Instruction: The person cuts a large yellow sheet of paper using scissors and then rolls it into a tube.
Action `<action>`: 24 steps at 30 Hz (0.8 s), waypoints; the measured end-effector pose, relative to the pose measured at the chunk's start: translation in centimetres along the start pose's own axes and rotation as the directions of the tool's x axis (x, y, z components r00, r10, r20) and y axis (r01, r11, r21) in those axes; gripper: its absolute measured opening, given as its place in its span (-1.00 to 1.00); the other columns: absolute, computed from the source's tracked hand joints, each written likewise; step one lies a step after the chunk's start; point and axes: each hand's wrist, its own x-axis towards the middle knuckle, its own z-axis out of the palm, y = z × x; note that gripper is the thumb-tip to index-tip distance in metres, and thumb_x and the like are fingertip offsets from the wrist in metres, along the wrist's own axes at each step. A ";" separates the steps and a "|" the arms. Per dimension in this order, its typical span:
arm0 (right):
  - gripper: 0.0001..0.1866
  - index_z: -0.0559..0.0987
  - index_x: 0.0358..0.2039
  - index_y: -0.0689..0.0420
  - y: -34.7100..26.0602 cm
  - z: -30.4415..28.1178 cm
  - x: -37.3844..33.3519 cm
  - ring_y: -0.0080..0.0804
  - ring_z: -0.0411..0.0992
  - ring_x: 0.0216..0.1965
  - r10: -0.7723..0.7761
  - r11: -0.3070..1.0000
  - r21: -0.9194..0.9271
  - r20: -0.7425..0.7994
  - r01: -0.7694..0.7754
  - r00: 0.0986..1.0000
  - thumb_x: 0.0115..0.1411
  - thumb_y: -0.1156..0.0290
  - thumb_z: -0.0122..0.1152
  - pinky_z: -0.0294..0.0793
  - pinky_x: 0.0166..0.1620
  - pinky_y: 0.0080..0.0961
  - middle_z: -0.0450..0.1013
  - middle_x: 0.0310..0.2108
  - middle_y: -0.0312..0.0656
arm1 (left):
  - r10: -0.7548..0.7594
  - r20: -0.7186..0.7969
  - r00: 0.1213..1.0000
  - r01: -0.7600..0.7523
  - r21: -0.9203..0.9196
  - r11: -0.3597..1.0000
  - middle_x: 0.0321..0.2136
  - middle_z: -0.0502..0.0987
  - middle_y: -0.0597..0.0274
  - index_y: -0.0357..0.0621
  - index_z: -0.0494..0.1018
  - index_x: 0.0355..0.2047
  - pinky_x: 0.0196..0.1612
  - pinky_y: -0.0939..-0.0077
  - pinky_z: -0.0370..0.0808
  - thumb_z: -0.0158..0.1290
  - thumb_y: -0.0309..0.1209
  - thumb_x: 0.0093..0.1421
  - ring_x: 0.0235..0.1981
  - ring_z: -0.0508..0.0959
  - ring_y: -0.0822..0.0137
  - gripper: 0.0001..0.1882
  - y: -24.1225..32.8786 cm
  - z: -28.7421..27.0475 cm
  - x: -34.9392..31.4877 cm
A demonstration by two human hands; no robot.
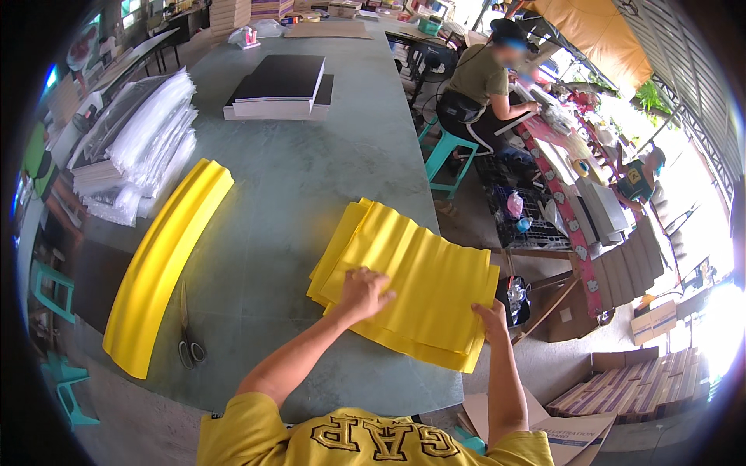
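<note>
A loose stack of yellow sheets [423,268] lies on the green worktop [256,256], near its closest edge, its top sheet rippled. The left hand [364,293] rests palm down on its left part, fingers loosely bent and released. The right hand [491,318] grasps the stack's right edge, thumb on top; the fingers beneath are hidden. The upper sheets mostly cover the lower ones, so their number cannot be told, and the left forearm crosses the near edge.

Clock directions run from the stack. At 9 o'clock lies a long yellow strip [167,268], and the scissors [184,326] lie between it and the stack. At 10 o'clock sits a plastic-wrapped bundle [148,147], its contents blurred by glare. Black boards [284,78] are piled at 11. At 1 o'clock a person [478,81] sits on a teal stool [451,147] beside the worktop. Stacked cartons [633,384] stand at 4.

Dark lettering crosses the wearer's yellow shirt [373,443]; blue print marks the cardboard [571,435] toward 5 o'clock.
</note>
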 end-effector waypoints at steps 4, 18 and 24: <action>-0.69 0.43 -0.20 0.32 -2.2 -1.0 -1.1 -0.29 0.50 -0.32 0.209 0.943 0.228 0.164 -0.244 0.964 0.00 0.50 0.14 0.51 -0.24 -0.43 0.48 -0.30 -0.09 | -0.202 -0.562 0.802 0.286 0.065 0.956 -0.35 0.40 -0.10 -0.37 0.36 -0.26 -0.28 0.16 0.37 0.18 -0.37 -0.08 -0.28 0.41 0.02 -0.60 -3.6 -2.7 0.3; -0.69 0.43 -0.26 0.30 3.1 -3.4 -1.6 -0.32 0.46 -0.40 0.248 0.868 0.410 0.132 -0.280 0.960 -0.11 0.64 0.07 0.54 -0.34 -0.34 0.43 -0.41 -0.16 | -0.234 -0.191 0.953 0.129 -0.443 0.887 -0.50 0.46 -0.16 -0.39 0.42 -0.43 -0.34 0.15 0.38 -0.05 -0.54 -0.05 -0.42 0.47 -0.09 -0.83 1.3 -2.0 1.5; -0.58 0.36 -0.07 0.27 -1.8 1.3 -2.0 -0.32 0.46 -0.21 0.299 0.811 0.430 0.277 -0.396 0.913 0.01 0.48 0.12 0.47 -0.12 -0.40 0.43 -0.19 -0.11 | 0.042 -0.354 0.934 0.070 0.297 0.952 -0.29 0.34 -0.22 -0.40 0.40 -0.40 -0.12 0.17 0.35 0.01 -0.55 -0.07 -0.18 0.36 -0.10 -0.81 1.7 -2.0 -0.1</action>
